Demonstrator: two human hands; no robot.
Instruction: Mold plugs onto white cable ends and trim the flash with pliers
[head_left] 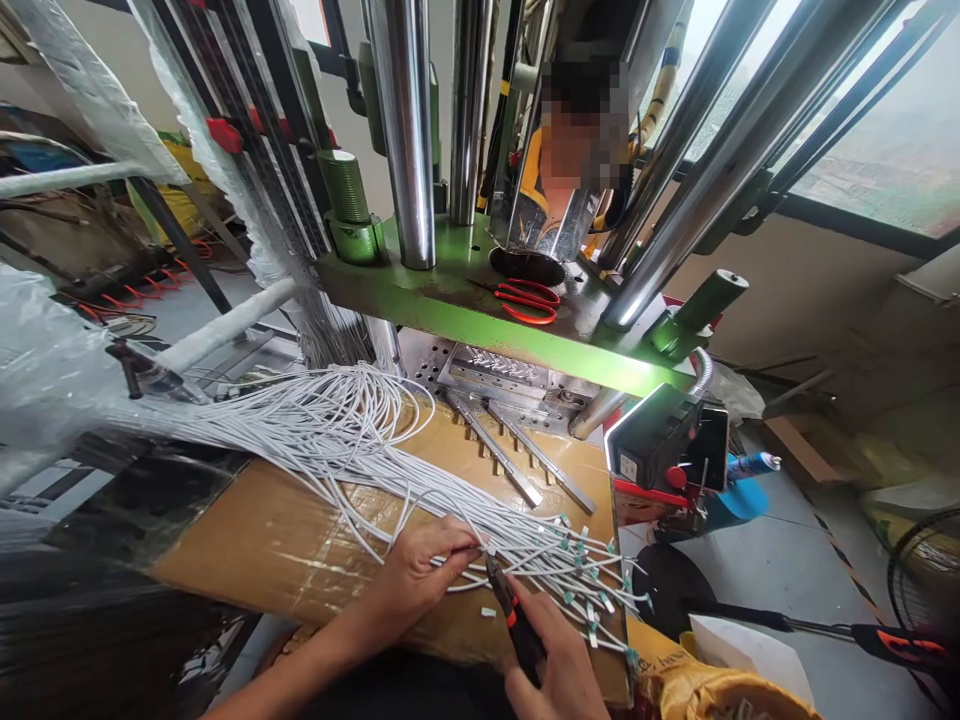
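Observation:
My left hand [412, 580] pinches a few white cables [360, 450] at the near edge of a large bundle, which fans out across a cardboard-covered work surface [285, 540]. My right hand [559, 665] grips a small pair of black-and-orange cutters [511, 612], with their tips close to the wire my left hand holds. Many cable ends carry small teal-green terminals [579, 563] and lie to the right of the tool. A small white piece [488, 612] lies on the cardboard just below the cutters.
Above the cardboard stands a moulding press with chrome columns [405, 130] and a green platen [465, 305], on which lie red-handled scissors [529, 302]. Metal bars [495, 450] rest on the mould. A person [562, 200] stands behind the press. A black box [652, 437] stands at the right.

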